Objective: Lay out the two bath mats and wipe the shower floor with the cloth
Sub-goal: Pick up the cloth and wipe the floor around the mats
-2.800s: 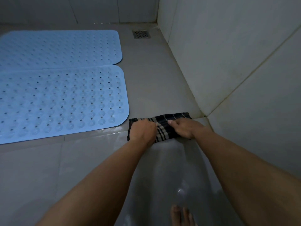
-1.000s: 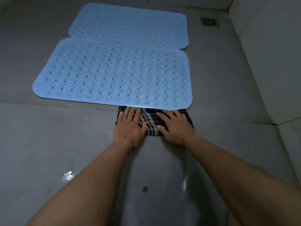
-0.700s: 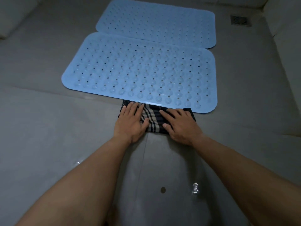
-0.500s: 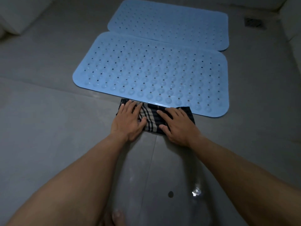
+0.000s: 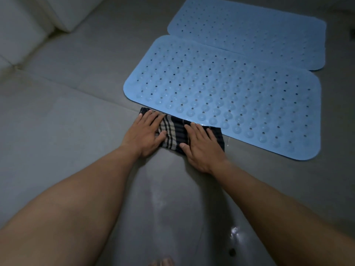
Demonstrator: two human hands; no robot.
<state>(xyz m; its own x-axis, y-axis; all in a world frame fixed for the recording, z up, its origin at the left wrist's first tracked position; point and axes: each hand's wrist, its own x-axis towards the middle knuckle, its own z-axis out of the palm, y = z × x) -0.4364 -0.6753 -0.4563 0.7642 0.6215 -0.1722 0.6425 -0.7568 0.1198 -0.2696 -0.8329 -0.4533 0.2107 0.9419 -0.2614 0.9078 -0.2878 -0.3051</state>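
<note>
both hands (image 5: 143, 134) flat on striped cloth (image 5: 175, 134)

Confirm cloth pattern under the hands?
Dark navy-black plaid with beige stripes on the cloth; head view shows it between both hands.

bath mats (image 5: 226, 96) — 2 | cloth (image 5: 173, 132) — 1 | hands (image 5: 143, 135) — 2

Near mat (image 5: 230, 96): light blue, rows of small dark holes and clear round bumps. Far mat (image 5: 255, 33): same blue, same dotted pattern. Cloth (image 5: 175, 131): dark navy-black with beige and white plaid stripes. Floor (image 5: 67, 121): plain grey tile. Wall (image 5: 23, 25): off-white tile.
</note>
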